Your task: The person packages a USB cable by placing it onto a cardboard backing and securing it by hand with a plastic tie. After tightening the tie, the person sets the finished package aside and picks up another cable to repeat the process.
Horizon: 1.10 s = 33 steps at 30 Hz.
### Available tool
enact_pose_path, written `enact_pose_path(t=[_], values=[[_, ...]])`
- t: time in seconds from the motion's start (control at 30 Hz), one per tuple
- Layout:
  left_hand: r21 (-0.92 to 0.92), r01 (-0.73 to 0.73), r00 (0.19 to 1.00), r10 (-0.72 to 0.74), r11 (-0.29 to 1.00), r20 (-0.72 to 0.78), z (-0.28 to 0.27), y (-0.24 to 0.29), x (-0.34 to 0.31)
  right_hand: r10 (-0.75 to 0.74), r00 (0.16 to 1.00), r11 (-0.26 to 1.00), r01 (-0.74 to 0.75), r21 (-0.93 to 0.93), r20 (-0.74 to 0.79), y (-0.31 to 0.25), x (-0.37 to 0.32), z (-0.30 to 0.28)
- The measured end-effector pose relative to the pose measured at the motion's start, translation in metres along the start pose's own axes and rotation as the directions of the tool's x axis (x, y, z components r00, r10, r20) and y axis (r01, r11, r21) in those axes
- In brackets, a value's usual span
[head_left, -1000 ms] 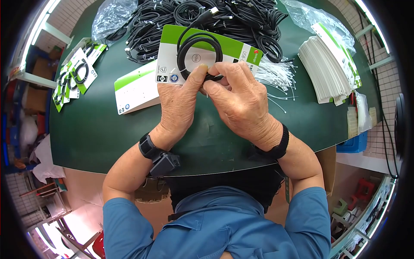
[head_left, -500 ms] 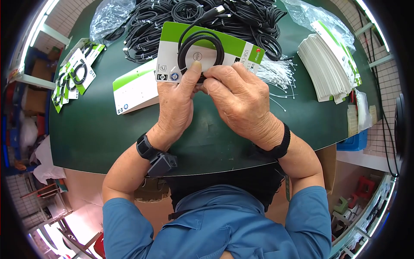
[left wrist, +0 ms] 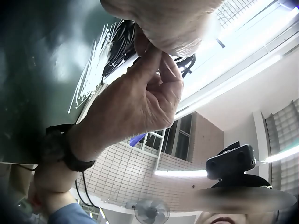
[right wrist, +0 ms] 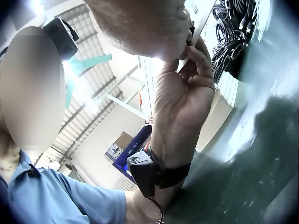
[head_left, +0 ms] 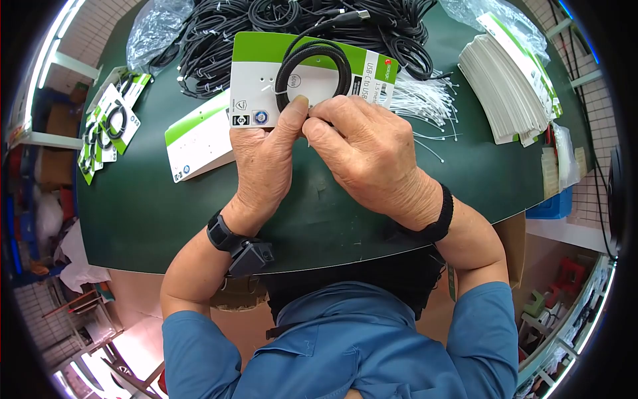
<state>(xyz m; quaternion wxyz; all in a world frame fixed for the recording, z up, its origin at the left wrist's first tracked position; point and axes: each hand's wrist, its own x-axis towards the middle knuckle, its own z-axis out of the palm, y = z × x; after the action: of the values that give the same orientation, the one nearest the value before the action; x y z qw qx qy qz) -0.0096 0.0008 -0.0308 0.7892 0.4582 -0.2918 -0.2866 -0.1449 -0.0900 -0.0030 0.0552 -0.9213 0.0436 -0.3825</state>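
A green and white card (head_left: 259,73) is held up above the table, with a coiled black cable (head_left: 345,70) lying against its face. The left hand (head_left: 262,159) grips the card's lower edge, its thumb pressed on the bottom of the coil. Beside it the right hand (head_left: 372,156) pinches with thumb and forefinger at the coil's lower right. What lies between those fingertips is hidden. In the left wrist view the right hand (left wrist: 135,98) has its fingers bent close to the left hand; the right wrist view shows the left hand (right wrist: 184,102) with curled fingers behind the card.
Black cables (head_left: 219,40) are heaped at the back, near white zip ties (head_left: 425,103). A stack of cards (head_left: 498,93) stands at the right, and more cards (head_left: 203,139) lie left of the hands. Carded cables (head_left: 116,123) sit at the far left beside a plastic bag (head_left: 156,33).
The card and left hand have shifted slightly left in the head view. The right hand's fingers have closed in at the lower coil, beside the left thumb.
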Motion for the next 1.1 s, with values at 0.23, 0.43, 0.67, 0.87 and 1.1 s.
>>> enact_pose_path(t=[0.23,0.43,0.67,0.87,1.1], values=[[0.053,-0.019,1.000,0.019,0.998,-0.004,0.000,0.004,0.002,-0.051,0.995,0.997,0.056,0.053,-0.091,0.007,0.002,0.007],[0.093,-0.066,0.998,0.067,0.993,-0.006,0.003,0.010,0.002,-0.082,0.981,0.986,0.106,0.130,-0.178,0.003,0.001,0.009],[0.068,-0.075,0.997,0.076,0.995,-0.015,0.003,0.012,0.006,-0.095,0.981,0.977,0.124,0.173,-0.168,-0.004,0.002,0.003],[0.069,-0.065,0.997,0.067,0.995,-0.033,0.006,0.017,0.005,-0.105,0.972,0.946,0.162,0.280,-0.209,-0.007,0.002,0.004],[0.063,0.065,0.998,-0.065,0.996,-0.011,0.001,0.021,0.006,-0.121,0.970,0.880,0.202,0.429,-0.208,-0.011,-0.002,0.005]])
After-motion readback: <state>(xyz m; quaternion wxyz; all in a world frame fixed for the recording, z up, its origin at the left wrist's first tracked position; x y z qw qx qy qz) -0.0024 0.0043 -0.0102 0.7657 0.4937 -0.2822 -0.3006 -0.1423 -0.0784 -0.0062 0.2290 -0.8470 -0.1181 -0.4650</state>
